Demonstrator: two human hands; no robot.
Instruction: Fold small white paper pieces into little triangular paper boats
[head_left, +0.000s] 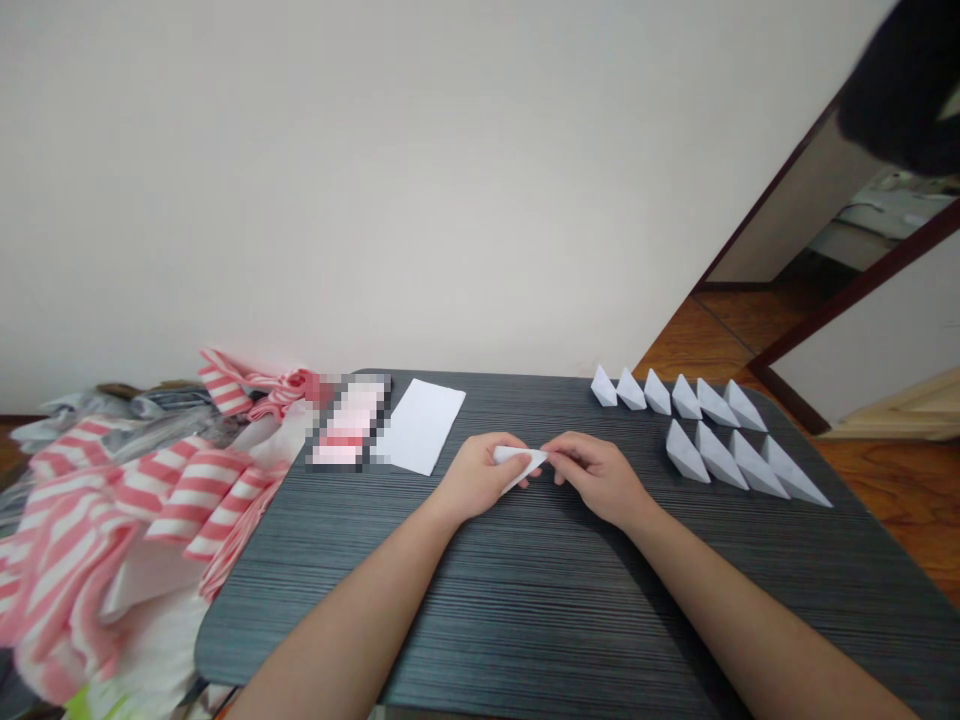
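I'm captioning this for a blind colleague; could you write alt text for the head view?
A person's left hand holds a small folded paper over a dark table, while the right hand pinches its tip. At right sit ten white folded shapes, six behind four; at left lie white paper and a pixelated item, with striped cloth beside the table.

Right of the flat white paper [424, 425], bare tabletop [517, 403] is offering a lane behind the left hand [480, 475] and right hand [604, 480], which are blocking the nearer route. Farther right of the paper, two rows of folded shapes [720, 460] are obstructing passage. Immediately left, a pixelated item [349, 425] is intruding.
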